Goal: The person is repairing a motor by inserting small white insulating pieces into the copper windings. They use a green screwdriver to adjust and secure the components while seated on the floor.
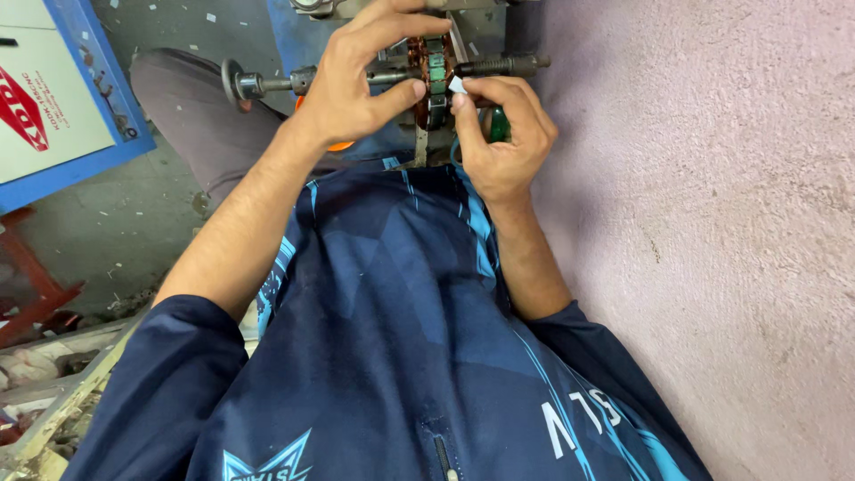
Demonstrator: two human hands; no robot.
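A motor armature (435, 76) with copper windings and a green-grey core sits on a steel shaft (267, 85) that runs left to right near the top of the head view. My left hand (356, 80) wraps over the armature from the left, thumb under the core. My right hand (499, 134) pinches a small white strip (457, 85) against the core's right side. A dark threaded shaft end (503, 64) sticks out past my right fingers. My dark blue shirt fills the lower half of the view.
A rough pinkish wall (712, 223) fills the right side. A white and blue panel (53, 98) stands at the upper left over a grey concrete floor (116, 232). Red metal and debris lie at the lower left. My grey-trousered knee (187, 116) is under the shaft.
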